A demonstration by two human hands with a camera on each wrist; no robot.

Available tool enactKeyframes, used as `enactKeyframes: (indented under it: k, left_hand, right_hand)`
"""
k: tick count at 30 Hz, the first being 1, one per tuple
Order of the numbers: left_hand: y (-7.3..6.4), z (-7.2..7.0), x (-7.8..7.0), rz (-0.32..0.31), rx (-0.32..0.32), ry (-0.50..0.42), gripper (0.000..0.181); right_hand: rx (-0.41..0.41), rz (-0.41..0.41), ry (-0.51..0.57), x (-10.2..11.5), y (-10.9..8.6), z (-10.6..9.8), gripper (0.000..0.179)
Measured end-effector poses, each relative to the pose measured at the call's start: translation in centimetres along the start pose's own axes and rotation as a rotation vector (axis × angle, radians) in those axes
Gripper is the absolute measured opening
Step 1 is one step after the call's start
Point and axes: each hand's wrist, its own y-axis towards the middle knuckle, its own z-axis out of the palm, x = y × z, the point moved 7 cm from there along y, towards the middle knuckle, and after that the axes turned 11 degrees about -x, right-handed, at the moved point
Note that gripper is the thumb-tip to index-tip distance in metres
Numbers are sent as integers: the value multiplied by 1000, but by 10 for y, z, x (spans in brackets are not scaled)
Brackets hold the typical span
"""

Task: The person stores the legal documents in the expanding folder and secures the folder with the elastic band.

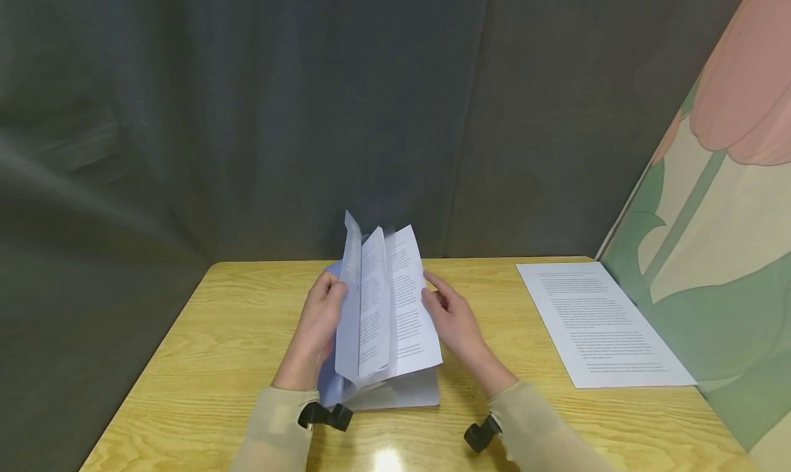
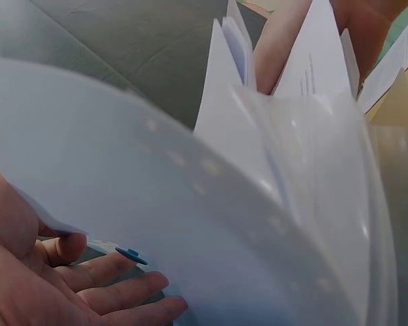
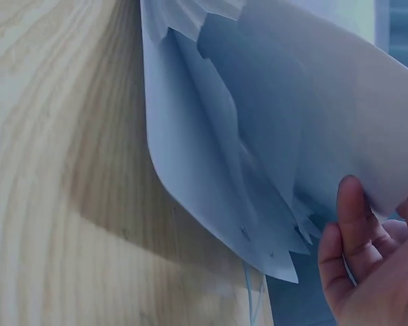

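A bluish document folder (image 1: 330, 383) with clear pockets stands partly opened on the table, its leaves fanned upward. My left hand (image 1: 321, 307) grips the raised leaves at their left edge; in the left wrist view several fingers (image 2: 132, 299) lie behind the cover, near a small blue button (image 2: 131, 256). On the right side, my right hand (image 1: 454, 321) pinches the edge of a printed sheet (image 1: 408, 293) among the leaves. From the right wrist, the fingertips (image 3: 351, 193) show behind that sheet. The lower leaves (image 3: 190, 136) hang loosely fanned.
A separate printed sheet (image 1: 602, 324) lies flat at the table's right side. The wooden table (image 1: 216, 362) meets a dark curtain (image 1: 309, 115) at the back and a flower-patterned cloth (image 1: 729, 252) on the right. A thin blue cord (image 3: 250, 295) hangs near the folder's corner.
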Motion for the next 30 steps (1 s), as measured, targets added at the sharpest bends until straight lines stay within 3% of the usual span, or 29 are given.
enactKeyframes:
  k: [10,18,30]
  left_hand:
    - [-1,0,-1,-7,0,6,12]
    - [-1,0,2,-17,8,7,14]
    - [0,-3,1,-13,-6,6,14]
  right_hand:
    - [52,-10,65,-2,-4,19,45]
    - [106,-25,26,-2,-4,27,44]
    - [121,-50,16,3,-7,33,44]
